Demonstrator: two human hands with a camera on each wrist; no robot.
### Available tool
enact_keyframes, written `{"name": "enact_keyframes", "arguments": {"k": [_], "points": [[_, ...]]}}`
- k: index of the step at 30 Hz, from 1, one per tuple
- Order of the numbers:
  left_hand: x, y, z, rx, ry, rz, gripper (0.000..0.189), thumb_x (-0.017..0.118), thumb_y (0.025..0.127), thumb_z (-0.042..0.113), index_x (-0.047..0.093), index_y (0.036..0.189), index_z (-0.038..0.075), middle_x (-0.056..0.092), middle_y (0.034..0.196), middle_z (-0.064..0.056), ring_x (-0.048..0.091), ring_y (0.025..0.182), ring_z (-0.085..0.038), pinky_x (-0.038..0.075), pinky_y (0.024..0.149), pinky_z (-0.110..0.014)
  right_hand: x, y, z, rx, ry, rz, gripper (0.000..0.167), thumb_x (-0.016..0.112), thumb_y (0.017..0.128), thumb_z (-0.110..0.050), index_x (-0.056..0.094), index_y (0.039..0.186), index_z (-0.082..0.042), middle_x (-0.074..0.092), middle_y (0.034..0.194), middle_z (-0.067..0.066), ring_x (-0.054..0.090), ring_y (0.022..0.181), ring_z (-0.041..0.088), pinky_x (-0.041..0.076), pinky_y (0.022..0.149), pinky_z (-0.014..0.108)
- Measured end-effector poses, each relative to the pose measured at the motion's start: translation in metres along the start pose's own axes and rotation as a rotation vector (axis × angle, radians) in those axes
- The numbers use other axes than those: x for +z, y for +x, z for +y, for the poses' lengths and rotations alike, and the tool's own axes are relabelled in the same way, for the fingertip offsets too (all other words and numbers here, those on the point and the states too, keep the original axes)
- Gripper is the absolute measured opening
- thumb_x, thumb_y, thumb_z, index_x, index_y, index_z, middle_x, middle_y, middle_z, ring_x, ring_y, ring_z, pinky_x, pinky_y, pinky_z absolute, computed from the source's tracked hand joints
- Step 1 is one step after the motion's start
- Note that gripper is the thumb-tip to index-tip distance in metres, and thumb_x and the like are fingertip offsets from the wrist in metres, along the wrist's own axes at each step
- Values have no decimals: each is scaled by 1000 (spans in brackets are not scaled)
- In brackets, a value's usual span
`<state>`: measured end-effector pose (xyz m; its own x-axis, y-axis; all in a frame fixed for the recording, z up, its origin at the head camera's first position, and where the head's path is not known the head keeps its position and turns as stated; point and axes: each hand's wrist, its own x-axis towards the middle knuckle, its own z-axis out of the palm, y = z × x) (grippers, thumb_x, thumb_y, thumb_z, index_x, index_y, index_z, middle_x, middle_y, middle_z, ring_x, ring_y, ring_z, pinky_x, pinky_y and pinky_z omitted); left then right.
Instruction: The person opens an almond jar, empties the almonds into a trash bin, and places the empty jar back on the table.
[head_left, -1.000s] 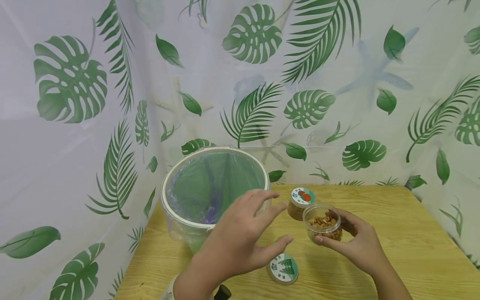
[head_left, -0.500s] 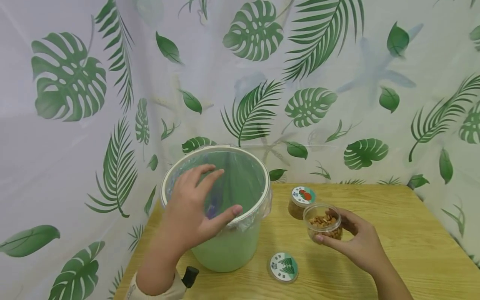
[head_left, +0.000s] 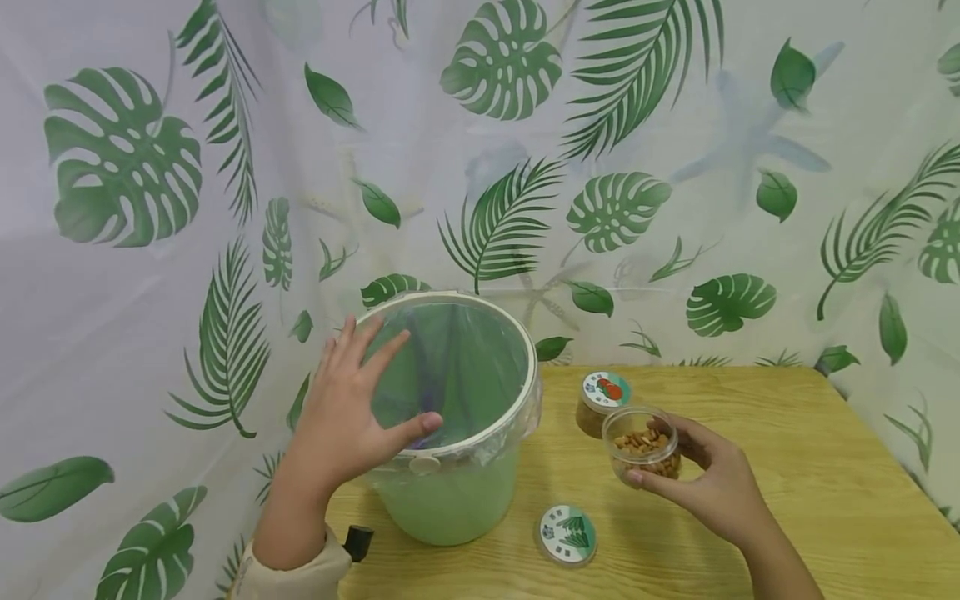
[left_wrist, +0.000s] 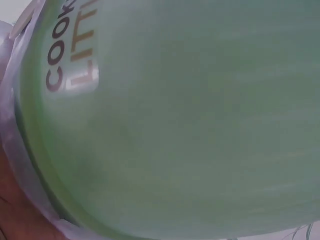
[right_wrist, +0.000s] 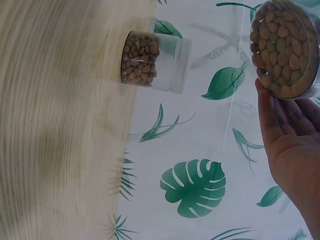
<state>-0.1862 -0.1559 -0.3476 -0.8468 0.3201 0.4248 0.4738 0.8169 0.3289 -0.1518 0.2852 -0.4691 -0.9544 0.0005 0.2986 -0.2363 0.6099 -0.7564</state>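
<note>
My right hand [head_left: 716,487] grips an open clear plastic jar [head_left: 647,446] above the table, thumb in front and fingers around the far side. Brown almond-like nuts fill its lower part, and they show through the jar's bottom [right_wrist: 285,47] in the right wrist view. My left hand [head_left: 341,412] has its fingers spread over the left rim of a pale green bucket [head_left: 457,496] lined with a clear bag. Whether it touches the rim I cannot tell. The bucket's printed side [left_wrist: 165,120] fills the left wrist view.
A round lid [head_left: 567,535] with a green vegetable picture lies on the wooden table [head_left: 810,467] between bucket and jar. Behind the held jar stands a second, capped jar of nuts [head_left: 596,412] with a tomato label. A leaf-patterned sheet [head_left: 645,108] hangs behind and at left.
My left hand has moved left, from beside the jar across the bucket's mouth to its left rim. The right hand and the jar have stayed nearly still.
</note>
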Motion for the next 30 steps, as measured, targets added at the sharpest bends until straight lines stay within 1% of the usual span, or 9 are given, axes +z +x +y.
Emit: {"name": "enact_keyframes", "arguments": {"k": [5, 7, 10, 13, 15, 20, 23, 26, 30], "points": [[-3, -4, -4, -50, 46, -116, 116, 69, 77, 87, 29, 170, 31, 12, 180, -6, -1, 166, -44, 6, 129, -72, 0, 0, 0, -5, 7, -2, 76, 96, 81, -29, 63, 147, -11, 72, 138, 9, 56, 113, -19, 44, 95, 3], [-3, -4, -4, -62, 70, -146, 122, 70, 74, 89, 25, 171, 30, 10, 180, -7, -3, 166, -44, 4, 128, -73, 1, 1, 0, -8, 11, -2, 76, 96, 81, -28, 63, 147, -10, 72, 138, 9, 57, 113, -18, 45, 95, 3], [-3, -5, -3, -80, 113, -179, 130, 69, 69, 94, 21, 171, 29, 10, 180, -8, -5, 166, -44, 2, 126, -77, 1, 1, 1, -5, 8, -4, 76, 96, 81, -29, 63, 147, -11, 72, 137, 9, 57, 113, -18, 45, 95, 3], [-2, -5, -1, -91, 143, -189, 133, 67, 68, 97, 21, 171, 27, 11, 180, -8, -4, 165, -45, 1, 124, -80, 2, 1, 1, 3, 9, -10, 77, 96, 81, -30, 63, 148, -12, 71, 138, 8, 57, 113, -18, 44, 95, 3], [-1, -5, -1, -98, 157, -195, 133, 65, 68, 97, 22, 171, 26, 14, 179, -9, -2, 165, -46, 3, 123, -81, 3, 1, 1, 6, 10, -15, 77, 96, 81, -30, 63, 148, -12, 71, 138, 8, 57, 114, -17, 45, 95, 3], [1, -6, 0, -102, 180, -196, 134, 62, 68, 99, 22, 171, 25, 20, 178, -12, 2, 165, -46, 9, 123, -81, 3, 2, 1, 4, 16, -25, 76, 95, 81, -30, 63, 148, -12, 71, 138, 7, 58, 114, -16, 45, 95, 4], [2, -6, 1, -100, 187, -182, 136, 62, 67, 100, 21, 171, 24, 21, 178, -12, 2, 165, -46, 11, 124, -80, 4, 3, 0, 4, 16, -28, 76, 95, 82, -30, 63, 148, -13, 71, 138, 6, 58, 114, -16, 45, 96, 5], [2, -6, 2, -107, 189, -175, 140, 62, 65, 101, 18, 172, 21, 19, 178, -13, 1, 165, -47, 12, 125, -78, 5, 3, -1, 3, 17, -28, 76, 96, 81, -30, 63, 148, -13, 72, 137, 6, 59, 113, -15, 46, 95, 5], [1, -7, 3, -133, 182, -177, 149, 62, 62, 103, 10, 172, 18, 12, 179, -16, -5, 165, -46, 11, 127, -74, 7, 3, -1, -4, 25, -25, 75, 96, 81, -29, 63, 147, -14, 72, 136, 6, 60, 114, -14, 46, 96, 5]]}}
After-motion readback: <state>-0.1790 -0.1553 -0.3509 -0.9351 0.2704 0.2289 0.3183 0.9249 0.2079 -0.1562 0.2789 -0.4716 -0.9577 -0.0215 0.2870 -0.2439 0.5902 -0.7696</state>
